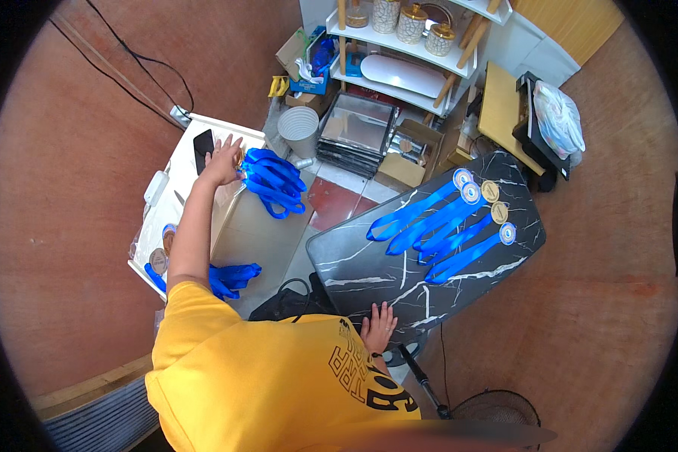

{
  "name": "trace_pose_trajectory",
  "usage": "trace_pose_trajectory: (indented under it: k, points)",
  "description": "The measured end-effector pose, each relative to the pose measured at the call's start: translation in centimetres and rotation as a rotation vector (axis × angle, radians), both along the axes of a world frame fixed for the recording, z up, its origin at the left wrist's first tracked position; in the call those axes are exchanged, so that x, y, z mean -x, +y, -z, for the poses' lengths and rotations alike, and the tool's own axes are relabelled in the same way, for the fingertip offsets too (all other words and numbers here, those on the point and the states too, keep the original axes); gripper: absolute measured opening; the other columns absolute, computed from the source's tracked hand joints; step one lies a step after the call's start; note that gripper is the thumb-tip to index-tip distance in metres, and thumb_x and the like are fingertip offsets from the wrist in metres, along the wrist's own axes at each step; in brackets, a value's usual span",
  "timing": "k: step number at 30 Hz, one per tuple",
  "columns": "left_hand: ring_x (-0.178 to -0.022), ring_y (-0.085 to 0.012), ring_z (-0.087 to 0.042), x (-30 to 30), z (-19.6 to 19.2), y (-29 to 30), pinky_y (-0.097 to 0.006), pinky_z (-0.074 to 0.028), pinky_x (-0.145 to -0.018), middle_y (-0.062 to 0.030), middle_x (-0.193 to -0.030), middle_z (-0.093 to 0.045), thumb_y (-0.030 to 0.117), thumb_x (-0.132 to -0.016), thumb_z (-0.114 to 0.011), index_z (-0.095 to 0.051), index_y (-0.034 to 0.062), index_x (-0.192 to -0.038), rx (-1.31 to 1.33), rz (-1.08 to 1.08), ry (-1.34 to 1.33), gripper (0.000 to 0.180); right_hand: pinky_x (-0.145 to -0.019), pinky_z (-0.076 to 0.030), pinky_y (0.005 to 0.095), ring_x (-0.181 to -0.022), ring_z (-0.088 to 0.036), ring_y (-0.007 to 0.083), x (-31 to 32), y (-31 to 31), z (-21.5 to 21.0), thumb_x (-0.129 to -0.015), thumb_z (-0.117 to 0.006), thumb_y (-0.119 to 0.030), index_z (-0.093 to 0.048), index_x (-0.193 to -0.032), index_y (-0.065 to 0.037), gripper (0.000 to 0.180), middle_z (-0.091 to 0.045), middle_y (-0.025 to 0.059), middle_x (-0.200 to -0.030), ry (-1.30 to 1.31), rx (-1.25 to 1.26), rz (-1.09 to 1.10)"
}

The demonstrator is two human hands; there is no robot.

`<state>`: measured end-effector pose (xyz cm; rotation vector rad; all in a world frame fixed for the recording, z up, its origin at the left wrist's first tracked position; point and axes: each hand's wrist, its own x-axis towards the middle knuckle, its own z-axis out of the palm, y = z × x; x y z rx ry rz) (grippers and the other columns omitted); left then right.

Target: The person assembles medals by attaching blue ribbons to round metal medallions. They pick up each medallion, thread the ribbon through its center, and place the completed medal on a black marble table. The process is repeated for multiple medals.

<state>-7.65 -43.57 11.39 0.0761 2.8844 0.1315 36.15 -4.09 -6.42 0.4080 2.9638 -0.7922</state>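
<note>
The left hand [220, 162] reaches over the white surface [175, 181], fingers spread, touching a bunch of blue-ribboned medals [273, 181] draped over its edge; how many cannot be told. The right hand [377, 326] lies flat, fingers slightly spread, on the black marble surface [369, 264], well apart from five blue-ribboned medals [448, 222] laid there in a row
</note>
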Motion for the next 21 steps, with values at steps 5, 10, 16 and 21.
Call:
trace_pose_trajectory:
  k: [5, 10, 16, 21]
  points:
    - [-0.140, -0.0377, -0.036, 2.7, 2.9, -4.2, -0.047, -0.033, -0.114, -0.0195, -0.156, -0.031, 0.015, -0.063, -0.087, -0.038, 0.0201, -0.150, -0.178, 0.181, -0.112, 0.100, -0.118, -0.014, 0.0547, -0.144, -0.027, 0.0346, -0.1, 0.3, 0.1, -0.098, -0.050, -0.030, -0.047, -0.143, -0.014, 0.047, -0.035, 0.0126, -0.155, 0.011, 0.001, -0.009]
    - [-0.127, -0.0393, -0.049, 2.7, 2.7, -4.4, -0.042, -0.044, -0.105, -0.0190, -0.143, -0.046, -0.002, -0.068, -0.074, -0.054, 0.0169, -0.136, -0.217, 0.231, -0.005, 0.073, -0.118, -0.014, 0.0547, -0.144, -0.027, 0.0345, 0.0, 0.3, 0.1, -0.098, -0.052, -0.029, -0.048, -0.143, -0.014, 0.048, -0.035, 0.0125, -0.155, 0.024, -0.005, -0.021]
    - [-0.121, -0.0430, -0.050, 1.8, 1.5, -3.6, -0.044, -0.046, -0.101, -0.0163, -0.134, -0.048, -0.002, -0.067, -0.072, -0.058, 0.0248, -0.129, -0.137, 0.184, 0.097, 0.069, -0.118, -0.014, 0.0543, -0.144, -0.027, 0.0340, -0.1, 0.3, 0.1, -0.097, -0.052, -0.029, -0.048, -0.143, -0.014, 0.048, -0.036, 0.0121, -0.154, 0.040, -0.005, -0.017]
    - [-0.122, -0.0447, -0.048, 2.4, 2.2, -3.8, -0.047, -0.044, -0.103, -0.0180, -0.133, -0.048, 0.001, -0.061, -0.079, -0.057, 0.0260, -0.127, -0.142, 0.139, 0.106, 0.073, -0.118, -0.014, 0.0535, -0.144, -0.027, 0.0336, 0.0, 0.3, -0.1, -0.098, -0.051, -0.029, -0.049, -0.142, -0.014, 0.047, -0.036, 0.0120, -0.154, 0.041, -0.004, -0.016]
